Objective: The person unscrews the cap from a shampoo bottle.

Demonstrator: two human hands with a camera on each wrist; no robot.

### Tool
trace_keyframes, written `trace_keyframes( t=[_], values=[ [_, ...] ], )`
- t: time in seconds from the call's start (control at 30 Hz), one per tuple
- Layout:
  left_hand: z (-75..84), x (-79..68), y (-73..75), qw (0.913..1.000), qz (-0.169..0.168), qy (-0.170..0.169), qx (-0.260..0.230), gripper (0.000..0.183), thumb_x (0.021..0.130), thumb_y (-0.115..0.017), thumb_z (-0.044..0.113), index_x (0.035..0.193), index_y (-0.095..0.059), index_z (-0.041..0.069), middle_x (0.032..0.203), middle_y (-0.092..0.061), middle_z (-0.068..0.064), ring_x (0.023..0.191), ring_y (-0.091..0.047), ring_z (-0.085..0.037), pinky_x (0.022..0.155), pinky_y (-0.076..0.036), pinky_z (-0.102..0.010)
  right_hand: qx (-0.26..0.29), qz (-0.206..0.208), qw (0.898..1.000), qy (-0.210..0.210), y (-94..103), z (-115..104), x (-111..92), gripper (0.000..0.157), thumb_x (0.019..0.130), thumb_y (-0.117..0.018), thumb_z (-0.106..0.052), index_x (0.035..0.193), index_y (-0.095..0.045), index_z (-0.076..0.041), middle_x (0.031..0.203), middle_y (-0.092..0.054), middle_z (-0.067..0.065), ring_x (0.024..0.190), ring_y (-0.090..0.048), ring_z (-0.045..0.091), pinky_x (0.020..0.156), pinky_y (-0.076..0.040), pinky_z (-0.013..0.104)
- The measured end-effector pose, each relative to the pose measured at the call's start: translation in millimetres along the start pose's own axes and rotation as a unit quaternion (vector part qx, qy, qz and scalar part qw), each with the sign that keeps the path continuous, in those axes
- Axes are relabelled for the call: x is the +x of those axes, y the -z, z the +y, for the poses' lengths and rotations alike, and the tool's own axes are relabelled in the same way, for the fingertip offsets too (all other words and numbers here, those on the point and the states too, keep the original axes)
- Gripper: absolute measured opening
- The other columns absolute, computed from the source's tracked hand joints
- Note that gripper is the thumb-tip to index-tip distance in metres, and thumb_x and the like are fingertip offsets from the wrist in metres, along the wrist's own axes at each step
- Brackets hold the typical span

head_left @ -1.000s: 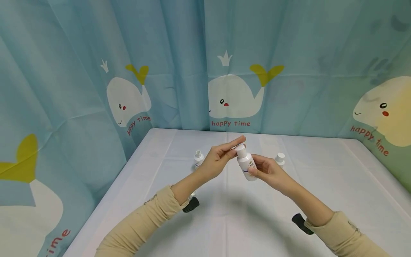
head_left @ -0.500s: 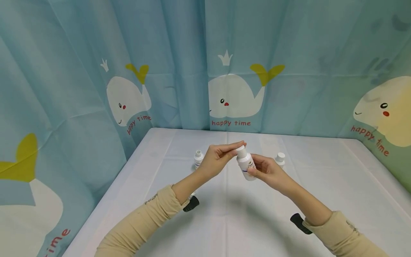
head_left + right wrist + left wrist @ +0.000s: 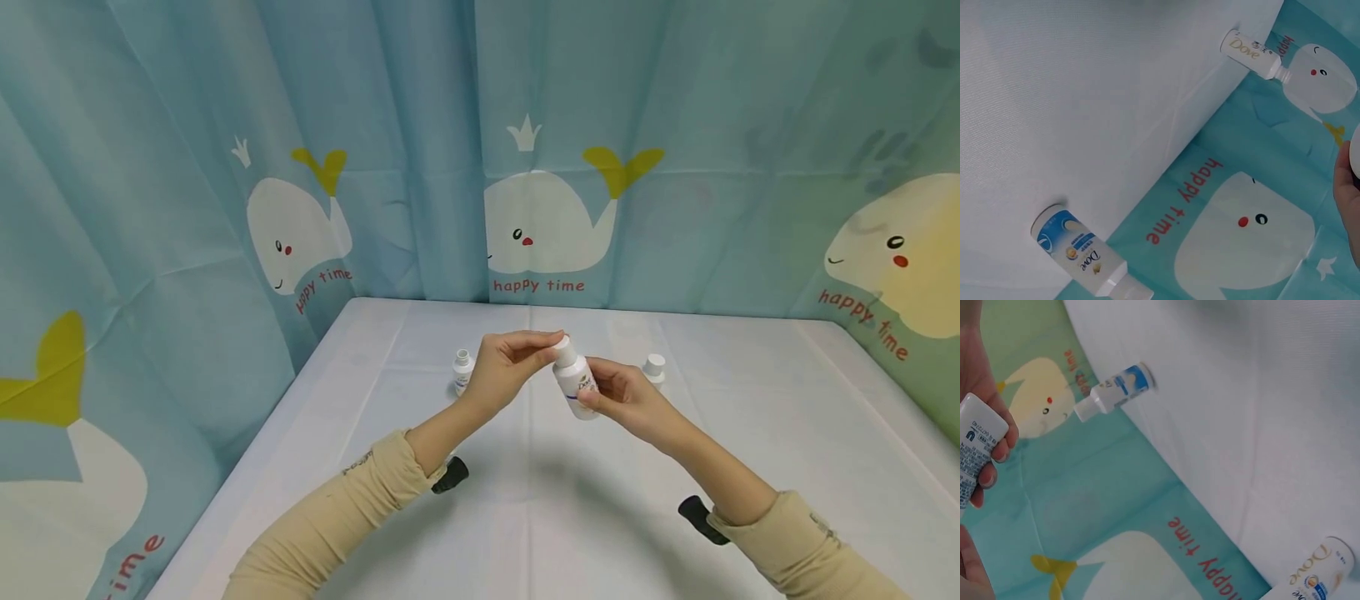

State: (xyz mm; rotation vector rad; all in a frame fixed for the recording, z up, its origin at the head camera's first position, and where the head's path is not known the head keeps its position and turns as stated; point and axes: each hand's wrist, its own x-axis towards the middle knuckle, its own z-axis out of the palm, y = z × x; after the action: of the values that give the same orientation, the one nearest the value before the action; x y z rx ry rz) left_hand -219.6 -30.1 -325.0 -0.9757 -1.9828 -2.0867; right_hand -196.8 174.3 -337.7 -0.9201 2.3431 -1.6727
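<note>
Above the table, my right hand (image 3: 626, 398) grips a small white Dove bottle (image 3: 573, 382) by its body, tilted with its top toward the left. The fingers and thumb of my left hand (image 3: 504, 367) pinch the white cap (image 3: 564, 350) at the bottle's top. In the left wrist view, the held bottle (image 3: 980, 434) shows its printed back label. An open-necked white Dove bottle (image 3: 462, 372) stands on the table just behind my left hand. Beyond my right hand stands another Dove bottle (image 3: 655, 370) with a white cap, its blue label visible in the right wrist view.
A white cloth covers the table (image 3: 525, 508). Behind and to the left hangs a blue-green curtain (image 3: 420, 150) printed with whales. Black wrist straps (image 3: 451, 475) show beside both sleeves.
My left hand's raised fingers have come down and closed on the cap, the hand shifting slightly left. My right hand and the bottle have stayed nearly in place.
</note>
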Motion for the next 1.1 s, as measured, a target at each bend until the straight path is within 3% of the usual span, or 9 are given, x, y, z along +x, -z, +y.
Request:
trace_keyframes(
  t=[0.2, 0.4, 0.57, 0.73, 0.93, 1.1],
  values=[
    [-0.3, 1.2, -2.8, 0.9994, 0.033, 0.002, 0.012, 0.018, 0.082, -0.065, -0.009, 0.098, -0.064, -0.017, 0.103, -0.063, -0.032, 0.09, -0.063, -0.002, 0.084, -0.056, -0.029, 0.004, 0.0, 1.0, 0.005, -1.0, 1, 0, 0.047, 0.095, -0.055, -0.013, 0.131, -0.042, 0.015, 0.12, -0.054, 0.033, 0.098, -0.06, 0.001, 0.084, -0.052, 0.019],
    [-1.8, 2.4, -5.0, 0.9981, 0.049, -0.009, 0.035, 0.011, 0.08, -0.068, -0.009, 0.087, -0.062, -0.013, 0.092, -0.063, -0.028, 0.087, -0.063, -0.01, 0.084, -0.055, -0.028, -0.001, 0.004, 1.0, 0.003, -2.2, 2, 1, 0.047, 0.095, -0.056, -0.012, 0.131, -0.043, 0.015, 0.118, -0.055, 0.032, 0.094, -0.061, 0.002, 0.082, -0.053, 0.019],
    [-1.7, 2.3, -8.4, 0.9975, 0.06, -0.01, 0.037, 0.014, 0.08, -0.068, -0.009, 0.083, -0.055, -0.011, 0.092, -0.058, -0.03, 0.081, -0.06, -0.001, 0.082, -0.056, -0.033, -0.007, 0.01, 1.0, -0.008, -3.3, 1, 2, 0.049, 0.094, -0.058, -0.015, 0.131, -0.043, 0.014, 0.119, -0.056, 0.032, 0.093, -0.061, 0.003, 0.082, -0.053, 0.019],
    [-3.7, 1.8, -10.8, 0.9972, 0.063, -0.012, 0.038, 0.018, 0.08, -0.068, -0.008, 0.082, -0.05, -0.01, 0.092, -0.055, -0.029, 0.08, -0.057, 0.002, 0.079, -0.055, -0.023, -0.012, 0.015, 1.0, -0.023, -4.9, 2, 3, 0.05, 0.093, -0.059, -0.015, 0.131, -0.044, 0.013, 0.119, -0.056, 0.031, 0.091, -0.061, 0.004, 0.081, -0.053, 0.019],
    [-3.0, 3.7, -12.0, 0.9971, 0.063, -0.006, 0.043, 0.017, 0.083, -0.066, -0.005, 0.092, -0.052, -0.009, 0.097, -0.054, -0.026, 0.083, -0.054, 0.0, 0.079, -0.052, -0.016, -0.007, 0.019, 0.999, -0.026, -5.0, 1, 4, 0.048, 0.094, -0.058, -0.015, 0.13, -0.045, 0.013, 0.118, -0.056, 0.031, 0.09, -0.061, 0.002, 0.08, -0.053, 0.019],
    [-3.8, 3.7, -10.6, 0.9982, 0.042, -0.005, 0.042, 0.03, 0.088, -0.066, 0.01, 0.11, -0.054, -0.007, 0.111, -0.054, -0.025, 0.089, -0.053, -0.002, 0.08, -0.05, -0.014, 0.01, 0.017, 0.999, -0.037, -5.4, -2, 4, 0.049, 0.094, -0.058, -0.016, 0.131, -0.043, 0.013, 0.12, -0.055, 0.032, 0.093, -0.061, 0.001, 0.081, -0.053, 0.019]
  ],
)
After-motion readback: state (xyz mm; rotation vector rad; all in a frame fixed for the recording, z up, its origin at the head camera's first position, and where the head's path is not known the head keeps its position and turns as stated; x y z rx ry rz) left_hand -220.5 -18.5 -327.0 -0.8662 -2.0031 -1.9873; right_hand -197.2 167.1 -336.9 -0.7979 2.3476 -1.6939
